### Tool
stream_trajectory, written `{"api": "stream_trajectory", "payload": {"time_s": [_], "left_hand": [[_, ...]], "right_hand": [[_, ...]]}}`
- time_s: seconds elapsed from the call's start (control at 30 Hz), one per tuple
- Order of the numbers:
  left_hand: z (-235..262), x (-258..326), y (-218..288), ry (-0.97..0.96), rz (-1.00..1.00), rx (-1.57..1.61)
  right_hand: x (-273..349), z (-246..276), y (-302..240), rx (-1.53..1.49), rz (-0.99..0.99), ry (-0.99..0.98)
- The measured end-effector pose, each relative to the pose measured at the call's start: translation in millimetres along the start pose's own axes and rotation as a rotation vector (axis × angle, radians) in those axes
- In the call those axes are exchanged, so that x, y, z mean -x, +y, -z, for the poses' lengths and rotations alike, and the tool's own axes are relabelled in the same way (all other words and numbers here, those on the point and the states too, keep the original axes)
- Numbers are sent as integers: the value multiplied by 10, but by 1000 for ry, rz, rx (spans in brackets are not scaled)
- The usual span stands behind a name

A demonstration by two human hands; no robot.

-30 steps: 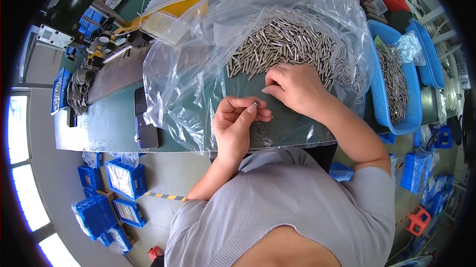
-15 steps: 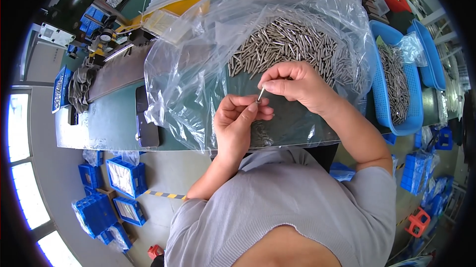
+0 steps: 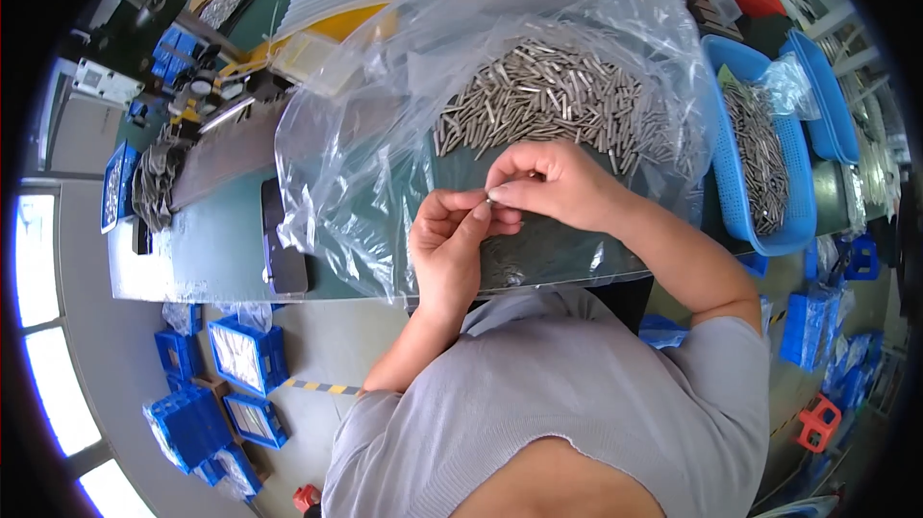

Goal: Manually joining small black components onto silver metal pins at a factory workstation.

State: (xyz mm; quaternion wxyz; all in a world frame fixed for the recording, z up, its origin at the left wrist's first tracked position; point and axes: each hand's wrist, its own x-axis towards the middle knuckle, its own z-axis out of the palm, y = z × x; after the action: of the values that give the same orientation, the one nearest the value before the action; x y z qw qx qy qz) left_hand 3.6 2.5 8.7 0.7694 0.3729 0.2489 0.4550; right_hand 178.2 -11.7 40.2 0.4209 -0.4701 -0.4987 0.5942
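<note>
My left hand (image 3: 450,247) is closed, its thumb and index finger pinched on a small piece mostly hidden by the fingertips. Against it, my right hand (image 3: 561,187) is also closed, thumb and forefinger gripping a small metal pin (image 3: 489,200); only a short bright bit shows where the fingertips of both hands meet. Just beyond my hands, a heap of grey metal pins (image 3: 543,95) lies spread on a clear plastic bag (image 3: 351,172). Both hands hover above the bag's near part, close to the table's front edge.
Right of the heap stands a blue basket (image 3: 800,193) of similar pins, with another blue basket (image 3: 835,119) beside it. A dark phone-like slab (image 3: 285,239) lies left of the bag on the green table (image 3: 216,259). Machine parts (image 3: 197,86) stand far left; blue crates (image 3: 245,355) sit on the floor.
My right hand has come down and slightly left, bringing its fingertips to the left hand's. The pin, showing as a thin rod before, is now mostly covered. The view has shifted slightly.
</note>
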Motion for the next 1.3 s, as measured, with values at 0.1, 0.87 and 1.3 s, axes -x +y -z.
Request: {"api": "stream_trajectory", "payload": {"time_s": [0.1, 0.87, 1.3], "left_hand": [[62, 26, -25, 3, -27, -17], [76, 3, -33, -11, -12, -36], [101, 39, 18, -53, 0, -30]], "right_hand": [[40, -14, -57, 438, 205, 45], [1152, 678, -717, 1293, 352, 841], [513, 282, -7, 1480, 102, 325]]}}
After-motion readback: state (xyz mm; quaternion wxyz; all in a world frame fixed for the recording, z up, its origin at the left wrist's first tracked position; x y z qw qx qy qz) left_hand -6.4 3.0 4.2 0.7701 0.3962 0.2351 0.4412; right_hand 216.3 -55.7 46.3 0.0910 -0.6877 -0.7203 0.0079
